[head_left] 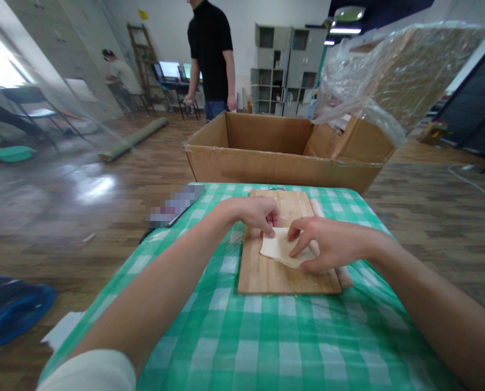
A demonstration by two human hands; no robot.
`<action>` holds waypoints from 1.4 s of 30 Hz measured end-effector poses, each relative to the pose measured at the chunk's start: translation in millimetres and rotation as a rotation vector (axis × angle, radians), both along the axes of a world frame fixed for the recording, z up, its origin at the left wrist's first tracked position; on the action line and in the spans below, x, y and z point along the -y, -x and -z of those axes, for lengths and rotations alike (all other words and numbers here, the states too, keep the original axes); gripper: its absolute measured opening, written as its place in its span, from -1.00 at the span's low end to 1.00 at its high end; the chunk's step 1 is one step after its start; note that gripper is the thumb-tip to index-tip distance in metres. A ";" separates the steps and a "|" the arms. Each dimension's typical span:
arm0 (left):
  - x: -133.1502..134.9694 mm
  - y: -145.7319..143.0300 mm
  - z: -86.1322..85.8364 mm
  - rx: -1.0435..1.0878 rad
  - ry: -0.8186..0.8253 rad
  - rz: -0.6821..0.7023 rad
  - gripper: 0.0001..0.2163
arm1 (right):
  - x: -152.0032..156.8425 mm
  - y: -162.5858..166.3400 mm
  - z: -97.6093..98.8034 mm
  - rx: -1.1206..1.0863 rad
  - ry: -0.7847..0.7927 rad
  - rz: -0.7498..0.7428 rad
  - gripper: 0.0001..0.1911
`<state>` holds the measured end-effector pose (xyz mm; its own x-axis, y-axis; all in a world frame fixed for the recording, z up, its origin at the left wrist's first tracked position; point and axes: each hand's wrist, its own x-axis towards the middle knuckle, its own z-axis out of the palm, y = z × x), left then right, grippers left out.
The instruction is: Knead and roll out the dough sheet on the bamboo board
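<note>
A thin pale sheet of dough (278,247) lies on a wooden cutting board (275,274) set on a table with a green and white checked cloth (242,336). My left hand (259,213) curls its fingers over the sheet's upper left edge and pinches it. My right hand (327,244) presses down on the sheet's right side with bent fingers, thumb at the lower edge. A wooden rolling pin (342,277) lies along the board's right side, mostly hidden under my right hand.
An open cardboard box (283,157) stands just beyond the table's far edge, with crinkled clear plastic wrap (389,76) over its right side. A dark flat object (173,217) lies at the table's left corner. A person in black (210,60) stands behind the box; another sits at the far left.
</note>
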<state>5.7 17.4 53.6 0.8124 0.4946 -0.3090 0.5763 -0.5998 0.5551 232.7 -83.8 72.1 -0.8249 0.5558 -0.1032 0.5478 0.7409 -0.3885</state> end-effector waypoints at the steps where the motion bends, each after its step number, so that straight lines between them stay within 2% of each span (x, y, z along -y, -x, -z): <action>1: -0.2 0.1 0.7 0.002 0.002 -0.009 -0.78 | -0.8 -0.7 0.0 -0.013 0.009 -0.009 -0.74; 3: -1.1 0.4 2.6 0.011 0.010 -0.019 -0.78 | -4.7 -1.7 1.9 -0.052 0.036 -0.023 -0.71; 5: -2.5 0.8 4.7 0.031 0.021 -0.014 -0.78 | -11.1 -2.3 6.3 -0.111 0.051 0.026 -0.72; 7: -4.0 1.0 6.2 0.050 0.030 0.004 -0.80 | -18.1 -2.6 12.9 -0.164 0.007 0.145 -0.71; 10: -5.1 0.8 6.5 0.048 0.055 0.026 -0.84 | -25.8 -1.8 25.9 -0.191 -0.050 0.334 -0.56; 13: -3.5 0.2 4.8 0.046 0.094 0.036 -0.85 | -28.5 1.1 39.1 -0.216 0.033 0.422 -0.64; 16: 0.0 0.0 1.8 0.081 0.127 0.053 -0.90 | -28.9 4.0 48.2 -0.240 0.105 0.432 -0.72; 22: 6.6 2.2 -5.1 0.169 0.211 0.034 -0.86 | -33.7 2.1 52.0 -0.359 0.226 0.390 -0.68; 25: 7.7 2.0 -8.3 0.220 0.170 0.070 -0.85 | -37.5 -1.2 49.8 -0.446 0.271 0.428 -0.66; 28: 7.6 0.0 -11.3 0.281 0.075 0.125 -0.67 | -40.7 -4.5 46.4 -0.491 0.252 0.428 -0.63; 31: 8.2 -2.6 -14.0 0.337 -0.051 0.106 -0.55 | -43.4 -6.1 45.0 -0.519 0.285 0.424 -0.59; 35: 10.1 -3.8 -15.9 0.341 -0.099 0.043 -0.49 | -46.8 -6.0 47.0 -0.550 0.179 0.426 -0.52; 42: 15.4 -3.0 -21.3 0.421 0.089 -0.063 -0.56 | -48.2 -7.7 44.8 -0.652 0.072 0.426 -0.58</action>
